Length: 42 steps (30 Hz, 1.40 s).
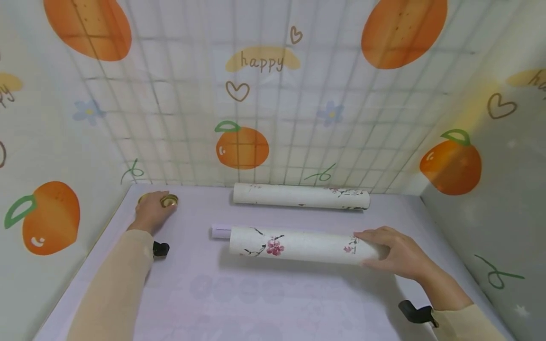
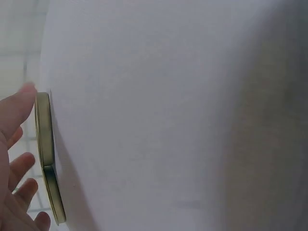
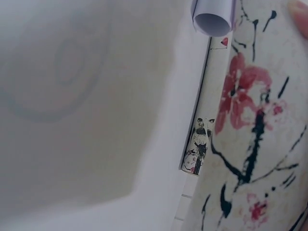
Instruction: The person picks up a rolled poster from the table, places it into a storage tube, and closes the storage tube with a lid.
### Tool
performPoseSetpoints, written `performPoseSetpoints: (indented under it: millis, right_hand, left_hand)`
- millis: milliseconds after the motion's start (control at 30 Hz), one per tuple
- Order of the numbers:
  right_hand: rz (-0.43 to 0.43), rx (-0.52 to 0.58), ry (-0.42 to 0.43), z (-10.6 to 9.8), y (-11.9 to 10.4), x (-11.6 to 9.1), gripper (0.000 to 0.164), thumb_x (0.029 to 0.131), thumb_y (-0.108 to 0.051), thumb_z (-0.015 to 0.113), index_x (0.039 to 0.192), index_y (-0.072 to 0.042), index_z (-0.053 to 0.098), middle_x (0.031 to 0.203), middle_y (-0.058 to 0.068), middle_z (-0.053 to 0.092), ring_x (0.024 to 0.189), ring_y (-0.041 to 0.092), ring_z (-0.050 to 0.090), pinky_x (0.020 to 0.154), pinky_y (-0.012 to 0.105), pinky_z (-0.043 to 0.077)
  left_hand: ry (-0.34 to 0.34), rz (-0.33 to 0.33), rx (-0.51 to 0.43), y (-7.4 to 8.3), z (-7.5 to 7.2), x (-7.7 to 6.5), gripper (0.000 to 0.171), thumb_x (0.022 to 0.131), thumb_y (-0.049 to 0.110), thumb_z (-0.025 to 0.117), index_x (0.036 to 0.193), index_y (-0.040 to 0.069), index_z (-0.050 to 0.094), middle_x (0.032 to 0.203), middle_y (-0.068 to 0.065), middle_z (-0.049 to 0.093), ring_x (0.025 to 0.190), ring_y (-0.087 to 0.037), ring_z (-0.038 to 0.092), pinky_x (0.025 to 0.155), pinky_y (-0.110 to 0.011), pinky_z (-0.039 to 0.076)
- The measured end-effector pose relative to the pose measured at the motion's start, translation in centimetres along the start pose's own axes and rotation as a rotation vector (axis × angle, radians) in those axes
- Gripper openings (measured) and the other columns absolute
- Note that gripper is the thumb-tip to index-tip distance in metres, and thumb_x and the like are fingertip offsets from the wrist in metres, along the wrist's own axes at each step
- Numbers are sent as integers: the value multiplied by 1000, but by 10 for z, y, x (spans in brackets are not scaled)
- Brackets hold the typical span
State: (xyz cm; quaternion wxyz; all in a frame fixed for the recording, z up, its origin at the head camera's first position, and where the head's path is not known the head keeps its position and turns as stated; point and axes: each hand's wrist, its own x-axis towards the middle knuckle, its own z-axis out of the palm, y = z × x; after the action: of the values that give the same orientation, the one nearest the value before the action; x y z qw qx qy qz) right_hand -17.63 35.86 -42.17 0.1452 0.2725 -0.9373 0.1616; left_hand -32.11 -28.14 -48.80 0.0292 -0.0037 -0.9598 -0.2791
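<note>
My right hand (image 1: 396, 251) grips the right end of a white paper roll (image 1: 311, 247) printed with pink blossoms and dark twigs, thumb at the front, fingers over the top. The roll lies crosswise close over the table and casts a shadow. Behind it a thinner pale lavender roll (image 1: 221, 231) pokes out on the left; its hollow end shows in the right wrist view. At the far left corner my left hand (image 1: 152, 208) is over two flat, round gold-coloured pieces (image 1: 169, 201). In the left wrist view the thumb tip touches one gold rim (image 2: 44, 127), and the fingers are spread apart.
A second blossom-printed roll (image 1: 298, 195) lies along the table's back edge. The table (image 1: 187, 303) has a pale lavender cover. Behind it hangs a curtain (image 1: 273, 104) with oranges and a grid, and similar printed sheets close off both sides.
</note>
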Motion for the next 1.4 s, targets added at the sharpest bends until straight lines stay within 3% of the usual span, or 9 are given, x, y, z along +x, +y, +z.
performPoseSetpoints:
  millis: [400,667,1033,1167,1267,1400]
  right_hand:
    - [36,6,-21,1,2,-3,67,62,-35,96,124,-26,72,114,-8,71,96,6,55,72,31,50]
    - [13,8,-8,-1,-1,0,66,63,-35,96,124,-25,73,114,-9,72,95,6,56,73,32,49]
    - [28,-3,-11,-2,-1,-3,66,63,-37,96,123,-26,73,112,-9,71,93,6,55,71,30,48]
    - [39,-11,-22,-2,0,-4,66,63,-37,96,124,-27,73,113,-9,71,95,5,55,72,31,49]
    - [35,-9,-24,-1,0,-4,66,62,-37,96,124,-27,73,113,-9,71,95,5,55,72,30,49]
    - [16,-10,-13,1,1,-3,66,62,-36,96,123,-26,73,112,-9,71,94,6,56,71,31,49]
  left_hand:
    - [-37,7,45,4,1,-3,61,97,35,63,140,-5,51,140,-28,52,132,-49,39,113,-65,19]
    - [-71,5,-6,2,3,-4,65,93,34,69,138,-8,52,140,-29,52,131,-49,44,110,-60,34]
    - [-180,91,-49,-6,4,-9,71,87,30,77,137,-12,50,138,-31,53,130,-47,46,109,-59,36]
    - [-191,117,-57,-10,3,-13,69,87,28,78,136,-12,52,136,-30,55,128,-46,49,108,-59,38]
    - [-195,123,-69,-13,3,-17,66,87,27,78,135,-10,54,135,-28,57,128,-45,50,107,-59,38]
    - [-200,83,-132,-14,2,-26,69,86,32,79,138,-6,54,138,-26,55,131,-45,47,109,-60,35]
